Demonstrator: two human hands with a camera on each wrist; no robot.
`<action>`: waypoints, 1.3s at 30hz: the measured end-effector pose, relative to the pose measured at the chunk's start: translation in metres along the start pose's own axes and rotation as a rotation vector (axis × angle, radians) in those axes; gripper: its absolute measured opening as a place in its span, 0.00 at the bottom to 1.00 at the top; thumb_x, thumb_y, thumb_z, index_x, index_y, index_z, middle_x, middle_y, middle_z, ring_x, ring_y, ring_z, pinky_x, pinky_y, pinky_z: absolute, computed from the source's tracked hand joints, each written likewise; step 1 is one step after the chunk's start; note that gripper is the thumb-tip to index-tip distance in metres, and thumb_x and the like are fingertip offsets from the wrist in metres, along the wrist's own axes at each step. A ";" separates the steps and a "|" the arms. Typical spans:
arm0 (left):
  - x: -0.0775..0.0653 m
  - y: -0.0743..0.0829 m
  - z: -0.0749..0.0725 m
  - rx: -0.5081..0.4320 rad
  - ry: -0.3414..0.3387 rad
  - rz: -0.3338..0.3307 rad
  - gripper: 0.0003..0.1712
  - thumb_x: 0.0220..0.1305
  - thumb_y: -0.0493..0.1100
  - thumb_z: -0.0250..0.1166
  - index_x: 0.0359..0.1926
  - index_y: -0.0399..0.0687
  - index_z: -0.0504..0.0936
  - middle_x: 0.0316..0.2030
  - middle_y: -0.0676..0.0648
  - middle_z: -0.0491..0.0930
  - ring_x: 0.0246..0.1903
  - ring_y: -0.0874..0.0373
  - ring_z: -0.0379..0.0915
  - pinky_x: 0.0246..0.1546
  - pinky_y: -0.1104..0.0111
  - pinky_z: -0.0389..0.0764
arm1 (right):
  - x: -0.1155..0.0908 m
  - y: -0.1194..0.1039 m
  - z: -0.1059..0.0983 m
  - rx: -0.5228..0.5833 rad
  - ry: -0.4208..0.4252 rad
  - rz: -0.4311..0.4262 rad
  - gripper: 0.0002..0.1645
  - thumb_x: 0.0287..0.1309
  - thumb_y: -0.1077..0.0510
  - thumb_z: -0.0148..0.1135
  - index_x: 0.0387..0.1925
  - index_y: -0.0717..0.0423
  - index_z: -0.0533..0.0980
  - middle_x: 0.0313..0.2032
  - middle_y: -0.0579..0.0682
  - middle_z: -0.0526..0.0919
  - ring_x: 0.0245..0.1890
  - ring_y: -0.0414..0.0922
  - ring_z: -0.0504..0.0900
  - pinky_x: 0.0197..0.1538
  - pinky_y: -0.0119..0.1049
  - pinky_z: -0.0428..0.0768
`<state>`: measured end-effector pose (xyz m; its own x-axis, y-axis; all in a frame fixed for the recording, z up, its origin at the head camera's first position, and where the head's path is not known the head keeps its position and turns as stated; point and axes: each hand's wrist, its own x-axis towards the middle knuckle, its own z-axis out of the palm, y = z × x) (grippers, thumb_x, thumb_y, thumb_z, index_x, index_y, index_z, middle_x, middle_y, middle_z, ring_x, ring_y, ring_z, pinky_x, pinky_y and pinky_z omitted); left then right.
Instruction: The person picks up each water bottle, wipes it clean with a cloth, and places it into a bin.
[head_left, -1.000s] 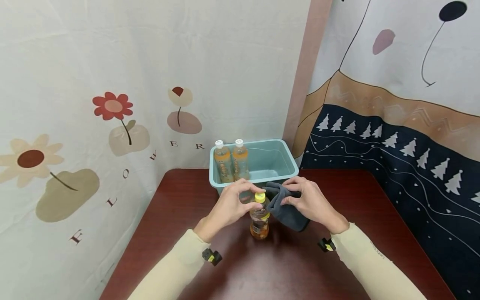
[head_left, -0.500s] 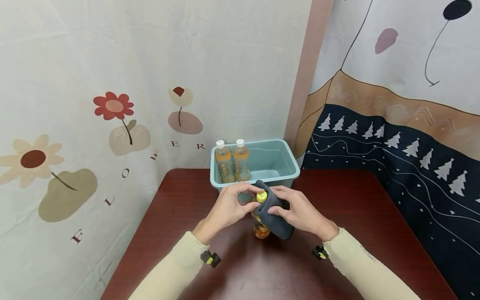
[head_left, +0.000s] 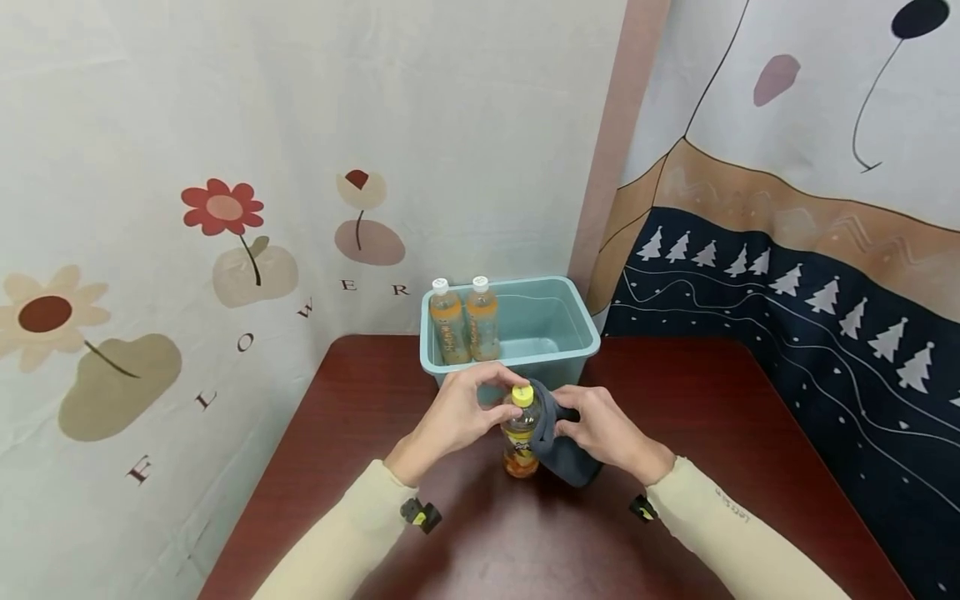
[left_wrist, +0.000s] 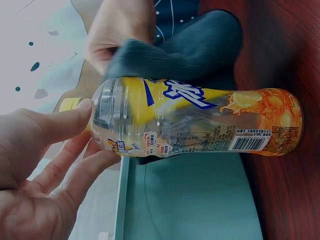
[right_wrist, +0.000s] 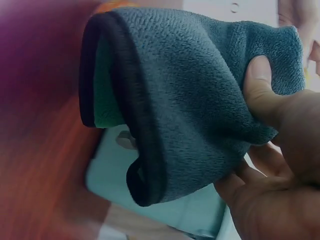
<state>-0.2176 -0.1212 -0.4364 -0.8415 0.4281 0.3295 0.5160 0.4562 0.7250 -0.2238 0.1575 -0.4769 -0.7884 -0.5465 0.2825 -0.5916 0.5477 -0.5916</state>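
A clear plastic drink bottle (head_left: 521, 446) with a yellow cap (head_left: 522, 396) and a yellow label stands upright on the table. My left hand (head_left: 459, 410) pinches it at the cap and neck between thumb and fingers. In the left wrist view the label and barcode of the bottle (left_wrist: 200, 117) show plainly. My right hand (head_left: 606, 427) grips a dark grey cloth (head_left: 566, 454), which lies against the bottle's right side. Seen from the right wrist, the thumb presses on the folded cloth (right_wrist: 185, 85), and its lower part hangs loose with a dark hem.
Behind the hands stands a light teal plastic bin (head_left: 555, 358) against the wall. Two bottles with white caps (head_left: 447, 329) stand in its left side. The dark red table (head_left: 360, 392) reaches the printed curtains (head_left: 480, 133) at the back and sides.
The right hand has brought the cloth leftward onto the bottle, covering its upper front, then drawn it slightly back to the right side. The left hand keeps its hold on the bottle's top.
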 end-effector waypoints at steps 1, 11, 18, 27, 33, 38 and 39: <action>0.000 0.000 0.000 0.004 -0.003 -0.001 0.23 0.67 0.39 0.87 0.59 0.60 0.94 0.55 0.55 0.95 0.55 0.56 0.94 0.55 0.58 0.96 | 0.000 0.003 0.002 -0.008 -0.004 -0.002 0.24 0.65 0.69 0.85 0.61 0.49 0.94 0.55 0.47 0.96 0.56 0.46 0.96 0.60 0.46 0.97; 0.001 0.002 0.000 0.002 -0.033 -0.013 0.23 0.68 0.38 0.87 0.61 0.60 0.92 0.56 0.54 0.94 0.57 0.54 0.94 0.57 0.58 0.96 | -0.004 0.028 0.039 -0.047 -0.155 0.017 0.19 0.66 0.73 0.81 0.52 0.51 0.95 0.49 0.46 0.98 0.53 0.42 0.96 0.52 0.35 0.94; 0.001 0.000 0.000 -0.006 -0.050 -0.038 0.23 0.70 0.39 0.86 0.62 0.61 0.92 0.57 0.55 0.94 0.60 0.54 0.93 0.57 0.56 0.96 | -0.007 0.036 0.053 -0.052 -0.205 0.066 0.17 0.64 0.76 0.79 0.47 0.56 0.94 0.46 0.51 0.98 0.46 0.44 0.96 0.44 0.29 0.90; 0.001 -0.001 0.000 0.001 -0.047 -0.039 0.23 0.71 0.40 0.85 0.62 0.63 0.91 0.58 0.56 0.94 0.61 0.54 0.93 0.57 0.58 0.95 | -0.006 0.032 0.046 -0.035 -0.120 0.065 0.19 0.64 0.74 0.79 0.52 0.55 0.95 0.48 0.48 0.99 0.50 0.41 0.96 0.49 0.34 0.93; 0.002 -0.003 -0.001 0.003 -0.039 -0.028 0.24 0.70 0.39 0.86 0.62 0.62 0.92 0.58 0.56 0.95 0.60 0.54 0.94 0.57 0.65 0.93 | -0.002 0.014 0.022 -0.051 -0.040 0.063 0.22 0.65 0.71 0.82 0.58 0.55 0.95 0.49 0.47 0.99 0.51 0.42 0.96 0.52 0.38 0.95; 0.002 -0.007 -0.001 -0.023 -0.039 0.003 0.23 0.70 0.38 0.85 0.61 0.61 0.93 0.59 0.55 0.95 0.59 0.54 0.94 0.62 0.55 0.95 | 0.003 -0.003 -0.002 -0.027 0.005 0.058 0.20 0.65 0.68 0.86 0.56 0.52 0.96 0.47 0.44 0.98 0.46 0.38 0.93 0.51 0.36 0.95; 0.002 -0.008 -0.001 -0.028 -0.039 0.007 0.23 0.69 0.37 0.85 0.61 0.60 0.94 0.60 0.55 0.95 0.59 0.54 0.94 0.63 0.52 0.95 | 0.004 -0.007 -0.007 -0.018 0.013 0.059 0.19 0.65 0.67 0.86 0.56 0.52 0.96 0.47 0.44 0.97 0.46 0.38 0.93 0.52 0.36 0.95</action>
<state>-0.2236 -0.1243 -0.4405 -0.8306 0.4616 0.3115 0.5169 0.4311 0.7396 -0.2240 0.1556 -0.4666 -0.8238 -0.5050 0.2576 -0.5473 0.5902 -0.5934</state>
